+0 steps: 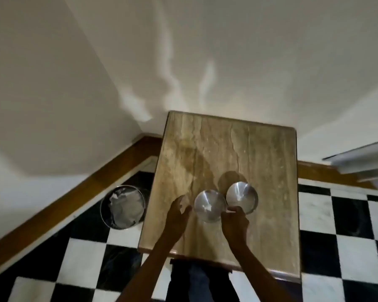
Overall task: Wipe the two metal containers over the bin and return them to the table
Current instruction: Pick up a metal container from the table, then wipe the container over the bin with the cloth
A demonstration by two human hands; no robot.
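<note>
Two round metal containers stand side by side on the wooden table [216,149]. The nearer one [210,205] has a small white smear inside, and the farther one [242,197] sits just to its right. My left hand [179,209] hovers at the nearer container's left rim with thumb and fingers apart, holding nothing that I can make out. My right hand [235,221] pinches the right rim of that same container, in the gap between the two. The view is blurred.
A round metal bin [122,207] holding crumpled paper stands on the black and white checkered floor, just left of the table. White walls with a brown skirting board close in behind the table and the bin. My legs show under the table's near edge.
</note>
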